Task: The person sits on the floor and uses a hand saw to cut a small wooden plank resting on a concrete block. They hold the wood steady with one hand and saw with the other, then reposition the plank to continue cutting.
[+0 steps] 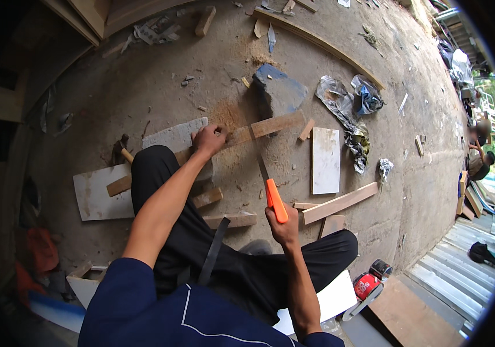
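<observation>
My right hand (284, 224) is closed round the orange handle of a hand saw (276, 199). The thin blade points away from me and crosses a wooden plank (276, 124) right of my left hand. With fingers curled, my left hand (210, 140) grips the plank, which runs from beside my left knee toward the right. Just beyond the cut spot stands a rough block (282, 89) with blue stains. Sawdust (228, 115) lies on the floor near the blade. Exactly how deep the blade sits in the wood, I cannot tell.
White boards (325, 161) and wood offcuts (340, 202) lie around my legs. A hammer (125, 151) rests by my left knee. Crumpled plastic (345, 110) is at the right, a long batten (322, 46) farther off. A red-and-black tool (369, 284) sits near my right knee. Another person (479, 156) is far right.
</observation>
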Motion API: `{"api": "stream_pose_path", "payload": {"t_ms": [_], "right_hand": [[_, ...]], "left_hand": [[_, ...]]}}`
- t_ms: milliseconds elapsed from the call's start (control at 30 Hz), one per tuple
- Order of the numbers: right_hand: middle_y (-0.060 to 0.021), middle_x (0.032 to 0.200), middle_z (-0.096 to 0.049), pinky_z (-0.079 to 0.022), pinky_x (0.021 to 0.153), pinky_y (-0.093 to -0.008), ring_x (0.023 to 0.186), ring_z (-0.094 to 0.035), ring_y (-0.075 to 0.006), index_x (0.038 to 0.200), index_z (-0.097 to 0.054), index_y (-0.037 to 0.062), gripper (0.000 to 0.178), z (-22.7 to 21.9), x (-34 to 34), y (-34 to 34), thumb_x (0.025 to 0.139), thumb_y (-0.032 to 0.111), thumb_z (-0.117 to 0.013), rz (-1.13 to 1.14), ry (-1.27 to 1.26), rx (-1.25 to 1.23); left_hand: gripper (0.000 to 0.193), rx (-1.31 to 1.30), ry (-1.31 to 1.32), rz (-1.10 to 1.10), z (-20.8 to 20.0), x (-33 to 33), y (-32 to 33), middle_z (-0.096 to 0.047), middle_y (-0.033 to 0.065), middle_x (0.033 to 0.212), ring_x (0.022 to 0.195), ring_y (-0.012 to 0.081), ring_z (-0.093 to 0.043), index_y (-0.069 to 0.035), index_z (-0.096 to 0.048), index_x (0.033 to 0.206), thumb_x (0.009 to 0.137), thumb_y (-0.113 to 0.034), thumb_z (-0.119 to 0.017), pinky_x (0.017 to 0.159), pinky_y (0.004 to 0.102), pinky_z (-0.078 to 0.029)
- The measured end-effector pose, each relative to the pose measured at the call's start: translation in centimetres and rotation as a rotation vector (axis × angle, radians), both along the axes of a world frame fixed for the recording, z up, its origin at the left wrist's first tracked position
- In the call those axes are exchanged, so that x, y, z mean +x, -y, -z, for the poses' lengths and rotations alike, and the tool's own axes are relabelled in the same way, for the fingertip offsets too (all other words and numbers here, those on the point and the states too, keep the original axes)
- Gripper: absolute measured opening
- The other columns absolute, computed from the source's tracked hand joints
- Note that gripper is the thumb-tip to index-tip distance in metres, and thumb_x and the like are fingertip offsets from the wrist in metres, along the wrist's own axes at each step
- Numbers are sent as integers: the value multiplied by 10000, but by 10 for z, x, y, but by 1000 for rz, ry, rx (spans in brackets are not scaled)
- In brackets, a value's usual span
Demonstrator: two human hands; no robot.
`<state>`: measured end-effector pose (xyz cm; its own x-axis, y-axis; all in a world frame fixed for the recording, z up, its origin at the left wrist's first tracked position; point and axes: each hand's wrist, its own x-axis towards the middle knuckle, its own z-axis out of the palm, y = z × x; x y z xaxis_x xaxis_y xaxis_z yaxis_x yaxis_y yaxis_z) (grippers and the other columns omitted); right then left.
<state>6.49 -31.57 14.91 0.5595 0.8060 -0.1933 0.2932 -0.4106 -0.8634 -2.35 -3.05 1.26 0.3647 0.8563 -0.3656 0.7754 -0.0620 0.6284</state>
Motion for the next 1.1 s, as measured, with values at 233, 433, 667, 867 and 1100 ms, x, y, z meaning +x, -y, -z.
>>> {"api": "stream_pose_path", "payload": {"t_ms": [233, 433, 667, 867, 1100], "right_hand": [[-203, 618, -543, -437, 532, -408, 562, -559, -380, 756, -579, -2, 188, 4, -12, -24, 772, 181, -619, -83, -29, -20], [-195, 641, -567, -455, 549, -410, 586, -578, -376, 765, -589, 8, 162, 22, -13, -25, 761, 167, -624, -119, 32, -33], [-184, 658, -589, -473, 564, -394, 596, -592, -368, 758, -596, 14, 141, 18, -10, -19, 734, 146, -639, -155, -16, 5], [-183, 631, -575, -469, 551, -389, 574, -583, -367, 733, -587, 6, 142, 24, -8, -13, 723, 140, -633, -163, -24, 38], [-179, 631, -575, -467, 545, -388, 567, -576, -369, 727, -582, 5, 150, 24, -2, -18, 717, 144, -636, -143, -33, 52]], "left_hand": [[406, -83, 17, -8, 4, -7, 10, -696, -17, 997, 999, 183, -604, -201, -706, 987, 739, -518, -657, 928, 439, -235], [304, -121, -21, -81, -3, 1, 10, -698, 14, 977, 1007, 223, -606, -211, -703, 983, 739, -379, -639, 941, 440, -226], [283, -50, -53, -85, 3, 2, 10, -697, 38, 998, 994, 257, -616, -250, -704, 975, 732, -302, -569, 927, 461, -261], [304, -67, -84, -75, 3, 2, 6, -699, 55, 973, 965, 284, -618, -227, -693, 990, 734, -309, -552, 909, 489, -248], [271, -19, -67, -105, 2, 5, 9, -696, 38, 921, 933, 265, -609, -202, -687, 944, 749, -326, -544, 901, 489, -241]]}}
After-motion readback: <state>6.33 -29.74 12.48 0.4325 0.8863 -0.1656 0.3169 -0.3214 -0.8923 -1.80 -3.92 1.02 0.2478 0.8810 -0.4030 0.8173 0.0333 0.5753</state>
